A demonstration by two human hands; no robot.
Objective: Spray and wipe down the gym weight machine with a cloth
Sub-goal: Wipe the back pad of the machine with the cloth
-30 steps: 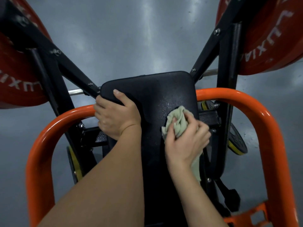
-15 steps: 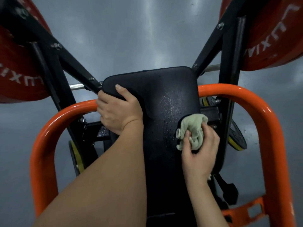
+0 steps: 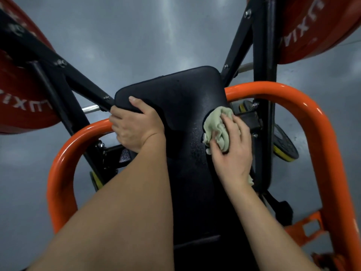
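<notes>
The weight machine's black padded rest (image 3: 175, 98) fills the middle of the view, its surface speckled with droplets. My left hand (image 3: 136, 126) grips the pad's upper left corner, thumb on top and fingers curled round the edge. My right hand (image 3: 232, 149) holds a bunched pale green cloth (image 3: 216, 126) against the pad's right edge, fingers wrapped over the cloth. A corner of the cloth hangs out below my wrist.
An orange tubular frame (image 3: 304, 106) arches around the pad on both sides. Black steel arms (image 3: 238, 42) rise to red weight plates at the upper left (image 3: 21, 98) and upper right (image 3: 312, 26). Small black-and-yellow plates (image 3: 283, 147) hang lower right. Grey floor lies beyond.
My right hand has slid the cloth from the pad's middle out to its right edge, then slightly upward. My left hand has kept its grip on the corner.
</notes>
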